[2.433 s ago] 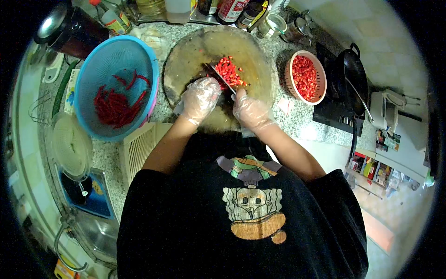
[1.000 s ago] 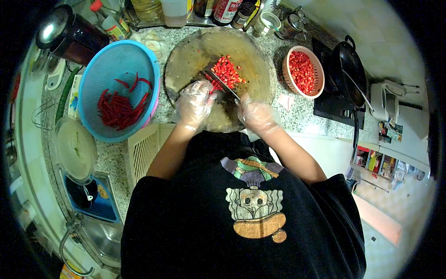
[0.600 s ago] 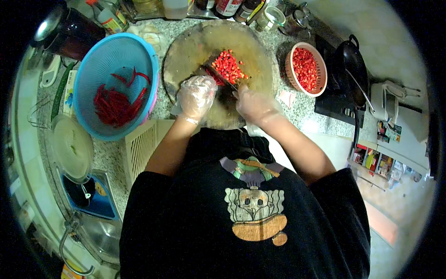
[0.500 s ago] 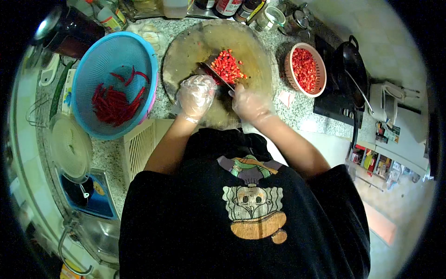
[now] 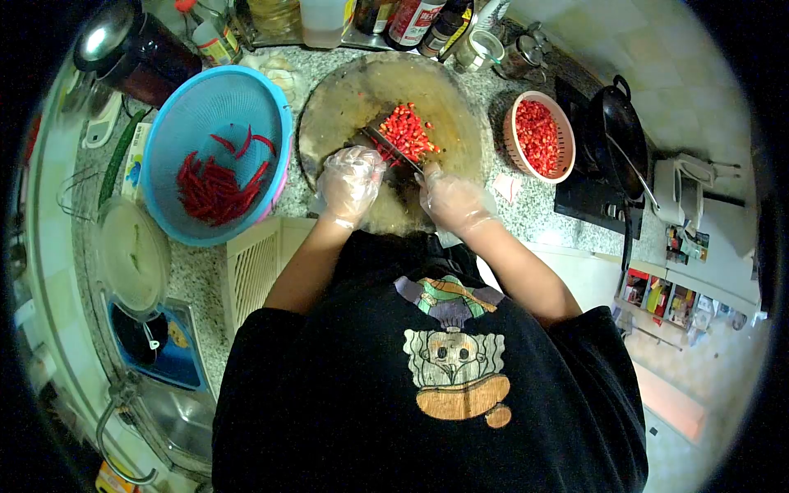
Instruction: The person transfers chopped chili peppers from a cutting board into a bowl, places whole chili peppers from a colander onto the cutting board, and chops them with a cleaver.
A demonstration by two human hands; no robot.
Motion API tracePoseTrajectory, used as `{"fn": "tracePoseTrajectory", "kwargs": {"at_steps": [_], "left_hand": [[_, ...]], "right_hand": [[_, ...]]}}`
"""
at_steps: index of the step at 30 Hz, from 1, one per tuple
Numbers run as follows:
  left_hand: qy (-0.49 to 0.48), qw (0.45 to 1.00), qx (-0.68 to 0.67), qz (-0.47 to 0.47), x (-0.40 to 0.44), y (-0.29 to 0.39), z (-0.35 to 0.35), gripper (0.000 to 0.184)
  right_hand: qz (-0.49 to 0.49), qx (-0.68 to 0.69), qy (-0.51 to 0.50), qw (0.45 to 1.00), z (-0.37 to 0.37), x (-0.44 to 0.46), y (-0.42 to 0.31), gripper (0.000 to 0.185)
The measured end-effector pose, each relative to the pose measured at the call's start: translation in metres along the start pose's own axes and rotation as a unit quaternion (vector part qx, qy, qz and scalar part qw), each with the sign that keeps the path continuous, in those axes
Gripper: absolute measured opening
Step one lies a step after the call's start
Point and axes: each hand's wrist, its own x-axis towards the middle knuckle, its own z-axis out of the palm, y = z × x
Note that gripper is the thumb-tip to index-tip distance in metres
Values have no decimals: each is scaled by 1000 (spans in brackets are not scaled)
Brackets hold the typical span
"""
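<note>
A round wooden chopping board (image 5: 337,99) lies on the counter with a heap of chopped red chilies (image 5: 408,130) on it. My right hand (image 5: 454,200), in a clear plastic glove, is closed round the handle of a kitchen knife (image 5: 393,148). The dark blade slants across the board, along the near-left side of the heap. Just left of the blade, my left hand (image 5: 351,182), gloved too, is curled with its fingertips down on the board. Bits of red chili show at those fingertips; the glove hides most of what is under them.
A blue mesh basket (image 5: 156,193) with whole red chilies stands on the left. On the right sits a pink basket (image 5: 511,146) of chopped chilies, beside a wok (image 5: 618,123) on the stove. Bottles (image 5: 415,23) and jars line the back; a sink (image 5: 177,415) is lower left.
The whole view has shifted slightly, so the board and baskets appear a little lower. Both hands keep nearly the same places on the board, with the knife still in my right hand.
</note>
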Motion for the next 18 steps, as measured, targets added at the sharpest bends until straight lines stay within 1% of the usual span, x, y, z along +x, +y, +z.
{"fn": "tracePoseTrajectory", "kwargs": {"at_steps": [5,6,8,11,12,13,15,18], "left_hand": [[11,1000,-23,18,-3,-10,8,7],[6,999,-28,30,-1,-12,8,6],[-7,1000,-17,6,-4,-6,6,7],[-23,1000,-9,-7,0,-7,6,7],[-32,999,-6,-6,0,-8,4,8],[-43,999,-6,-4,0,-7,3,9],[-14,1000,-19,0,2,-1,0,9],[8,999,-32,1,2,3,-8,13]], "right_hand": [[-21,-33,-33,999,9,19,7,24],[-7,-30,-65,997,8,23,5,24],[23,-28,-124,992,1,27,-4,25],[13,8,-4,1000,36,23,4,29],[26,18,-19,999,33,24,3,26],[17,23,-12,1000,29,21,4,26],[-3,28,4,1000,13,18,7,26],[25,29,-20,999,-8,7,-2,25]]}}
